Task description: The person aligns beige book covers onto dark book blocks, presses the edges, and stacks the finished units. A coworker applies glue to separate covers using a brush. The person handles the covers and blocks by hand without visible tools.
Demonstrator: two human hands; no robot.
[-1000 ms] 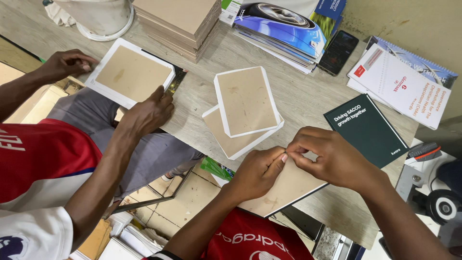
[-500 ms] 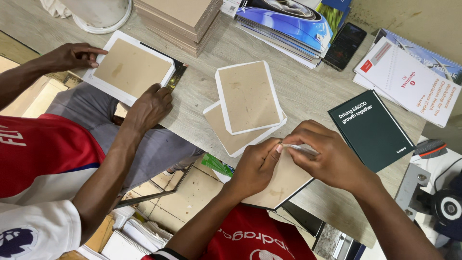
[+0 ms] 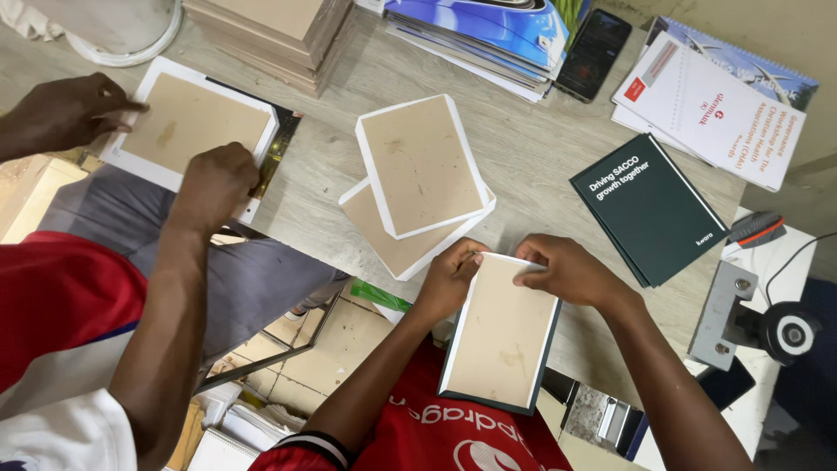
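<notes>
Left hand and right hand pinched the book board at its top edge. Board overhung the table, steadied for folding its white wrap.

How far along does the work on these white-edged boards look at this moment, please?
Done, apparently: two white-edged boards lie stacked face-down mid-table. In hand: the left hand and right hand pinch the top edge of a third board, while a co-worker's hands press on another board. Left, seemingly: a pile of bare brown boards at the table's far edge.
</notes>
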